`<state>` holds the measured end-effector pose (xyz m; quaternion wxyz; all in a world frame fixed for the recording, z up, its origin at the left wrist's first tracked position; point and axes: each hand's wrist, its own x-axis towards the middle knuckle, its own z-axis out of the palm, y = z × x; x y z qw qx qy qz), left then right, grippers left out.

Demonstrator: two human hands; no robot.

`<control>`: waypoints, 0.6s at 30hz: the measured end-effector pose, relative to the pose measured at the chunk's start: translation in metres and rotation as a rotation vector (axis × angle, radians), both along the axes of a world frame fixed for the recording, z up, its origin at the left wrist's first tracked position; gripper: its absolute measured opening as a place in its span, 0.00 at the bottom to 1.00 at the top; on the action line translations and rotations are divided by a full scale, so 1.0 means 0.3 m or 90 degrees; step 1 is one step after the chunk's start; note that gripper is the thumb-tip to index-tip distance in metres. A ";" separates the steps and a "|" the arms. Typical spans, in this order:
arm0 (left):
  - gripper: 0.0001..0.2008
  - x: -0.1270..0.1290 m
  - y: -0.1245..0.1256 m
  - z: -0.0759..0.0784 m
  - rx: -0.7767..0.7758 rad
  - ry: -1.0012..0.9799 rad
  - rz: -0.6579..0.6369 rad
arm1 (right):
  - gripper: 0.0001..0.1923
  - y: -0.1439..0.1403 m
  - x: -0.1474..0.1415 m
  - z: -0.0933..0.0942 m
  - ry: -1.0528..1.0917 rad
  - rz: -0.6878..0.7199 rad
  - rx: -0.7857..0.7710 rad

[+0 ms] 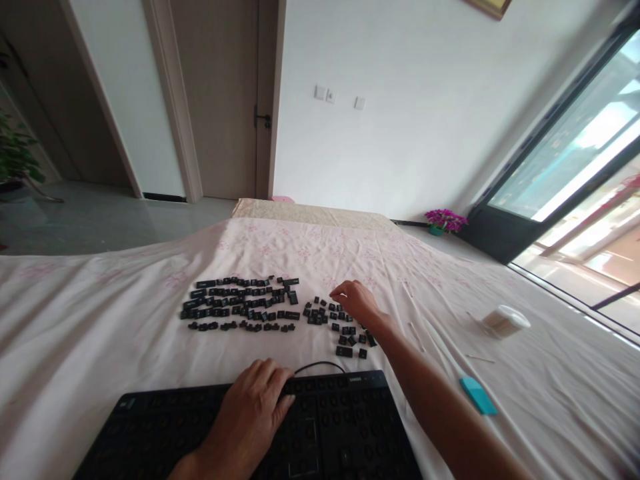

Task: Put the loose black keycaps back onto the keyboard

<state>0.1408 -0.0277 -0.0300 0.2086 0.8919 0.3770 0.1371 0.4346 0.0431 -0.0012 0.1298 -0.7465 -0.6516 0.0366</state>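
A black keyboard (345,427) lies close to me, with most of its keycaps off and bare sockets showing. My left hand (255,403) rests on its upper part, fingers closed over the far edge and thumb on top. Beyond it, my right hand (355,300) hovers low over a loose group of small black keycaps (317,317). Its fingers are pinched together, and whatever may be between them is too small to make out. To the left, many more keycaps (240,310) lie in rows on the pink cloth (150,333).
On the right stand a round white tub of cotton swabs (506,321) and a flat turquoise object (479,395). A few loose swabs (480,359) lie near them. The keyboard's cable (320,363) curves out behind it. A glass door (565,167) is at the far right.
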 end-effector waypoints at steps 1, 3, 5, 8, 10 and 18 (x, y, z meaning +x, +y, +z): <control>0.12 0.000 0.000 0.001 -0.002 0.000 0.000 | 0.10 0.005 -0.005 0.000 0.002 0.008 0.003; 0.12 -0.001 0.000 0.003 -0.005 0.001 0.000 | 0.10 0.013 -0.020 0.002 0.005 0.029 0.011; 0.12 -0.001 -0.001 0.005 -0.006 0.001 0.000 | 0.10 0.019 -0.039 0.008 0.005 0.059 0.017; 0.12 -0.002 -0.001 0.004 -0.007 -0.002 0.004 | 0.08 0.030 -0.073 0.019 -0.001 0.114 0.020; 0.12 -0.001 0.000 0.001 -0.006 -0.005 0.007 | 0.07 0.040 -0.098 0.024 -0.010 0.148 0.019; 0.11 -0.004 0.000 0.002 0.022 0.007 -0.004 | 0.06 0.079 -0.168 0.010 -0.081 0.204 -0.004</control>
